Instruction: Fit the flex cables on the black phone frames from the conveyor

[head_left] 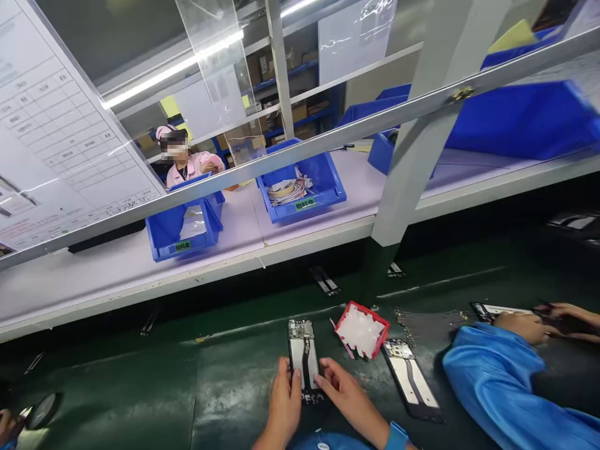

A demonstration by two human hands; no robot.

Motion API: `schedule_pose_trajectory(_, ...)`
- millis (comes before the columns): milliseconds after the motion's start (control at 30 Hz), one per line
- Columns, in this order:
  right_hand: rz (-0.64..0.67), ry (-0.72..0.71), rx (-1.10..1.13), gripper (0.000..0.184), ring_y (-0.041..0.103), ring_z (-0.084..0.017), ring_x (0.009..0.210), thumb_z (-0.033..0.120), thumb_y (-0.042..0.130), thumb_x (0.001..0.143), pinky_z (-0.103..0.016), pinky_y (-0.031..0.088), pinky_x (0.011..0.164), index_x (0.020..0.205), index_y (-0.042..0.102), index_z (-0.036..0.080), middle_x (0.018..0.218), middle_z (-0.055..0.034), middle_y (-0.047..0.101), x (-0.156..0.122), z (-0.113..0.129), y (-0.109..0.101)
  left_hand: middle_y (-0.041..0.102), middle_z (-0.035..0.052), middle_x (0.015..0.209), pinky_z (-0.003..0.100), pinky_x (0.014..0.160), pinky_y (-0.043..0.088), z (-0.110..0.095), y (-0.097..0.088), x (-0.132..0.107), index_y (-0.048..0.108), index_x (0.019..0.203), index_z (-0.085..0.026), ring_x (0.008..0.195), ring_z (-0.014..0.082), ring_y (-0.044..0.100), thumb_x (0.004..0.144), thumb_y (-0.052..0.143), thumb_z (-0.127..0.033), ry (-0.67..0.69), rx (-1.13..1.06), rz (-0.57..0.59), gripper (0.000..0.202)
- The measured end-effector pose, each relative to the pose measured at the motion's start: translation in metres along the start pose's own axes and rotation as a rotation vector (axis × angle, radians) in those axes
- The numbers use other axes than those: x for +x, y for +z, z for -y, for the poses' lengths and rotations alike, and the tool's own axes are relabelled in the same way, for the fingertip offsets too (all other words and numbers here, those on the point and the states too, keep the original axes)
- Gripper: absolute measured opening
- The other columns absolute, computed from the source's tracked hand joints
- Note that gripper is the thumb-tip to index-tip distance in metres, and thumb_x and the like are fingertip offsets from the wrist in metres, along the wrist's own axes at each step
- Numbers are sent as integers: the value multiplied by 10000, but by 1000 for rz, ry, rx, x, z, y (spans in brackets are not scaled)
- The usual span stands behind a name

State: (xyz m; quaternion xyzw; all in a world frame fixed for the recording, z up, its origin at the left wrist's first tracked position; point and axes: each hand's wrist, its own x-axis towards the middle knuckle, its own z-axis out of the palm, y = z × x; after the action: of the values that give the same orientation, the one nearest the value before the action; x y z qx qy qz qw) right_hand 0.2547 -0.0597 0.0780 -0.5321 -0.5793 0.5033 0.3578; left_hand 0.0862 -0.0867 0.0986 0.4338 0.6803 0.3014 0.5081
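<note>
An opened phone [298, 351] lies between my hands over the green work surface, its circuit board at the top and a pale battery with a dark ribbon cable below. My left hand [284, 400] grips its left edge, the thumb on the lower left side. On the opposite side, my right hand [345, 394] has its thumb and fingers closed on the lower right edge. Just right of the phone stands a small red tray [385, 331] heaped with white pieces. Another opened phone [412, 381] lies slanted to the right of my right hand.
A co-worker's blue sleeve [497, 375] and hands are at the right, over another phone. Thin cables [429, 325] lie nearby. Several phone parts rest farther back. Blue bins [307, 187] stand on the raised shelf, behind a metal rail [262, 165]. Another person sits beyond.
</note>
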Motion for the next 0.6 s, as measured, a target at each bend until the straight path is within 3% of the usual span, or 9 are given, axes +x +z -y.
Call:
schedule_pose_trajectory(100, -88, -90, -76, 314, 548, -189, 585, 501, 569, 856, -291, 428, 588, 982, 603, 214, 685, 35, 532, -10, 0, -10, 667, 89, 839, 384, 846, 556, -19, -12, -26, 598, 1038, -272, 814, 276, 688, 903, 590, -651, 202, 239, 23, 403)
schedule_pose_trajectory(200, -140, -243, -162, 202, 554, -183, 574, 414, 531, 908, -287, 426, 586, 817, 537, 235, 666, 14, 560, -23, 5, -15, 710, 110, 969, 389, 892, 538, -27, -8, -44, 604, 1123, -282, 890, 288, 706, 947, 549, -547, 302, 303, 32, 323)
schedule_pose_trajectory(333, -34, -446, -228, 247, 627, -181, 677, 328, 470, 1013, -278, 479, 656, 935, 677, 218, 812, -36, 644, -38, 16, -20, 736, 151, 1139, 410, 951, 550, -28, 2, -51, 615, 1297, -213, 1036, 322, 704, 940, 516, -590, 274, 189, -12, 528)
schedule_pose_trajectory(500, 150, -526, -180, 366, 654, -175, 738, 449, 482, 1093, -265, 505, 680, 1074, 761, 213, 889, -60, 678, -43, 26, -25, 716, 166, 1260, 427, 1082, 494, -30, -3, -51, 648, 1273, -151, 1204, 317, 647, 941, 544, -670, 264, -38, -103, 625)
schedule_pose_trajectory(600, 213, -556, -152, 335, 663, -170, 779, 441, 530, 1095, -260, 515, 700, 1141, 764, 205, 965, -71, 693, -43, 29, -27, 730, 157, 1195, 417, 1063, 504, -33, -7, -48, 658, 1218, -147, 1183, 302, 652, 884, 625, -717, 215, -167, -136, 662)
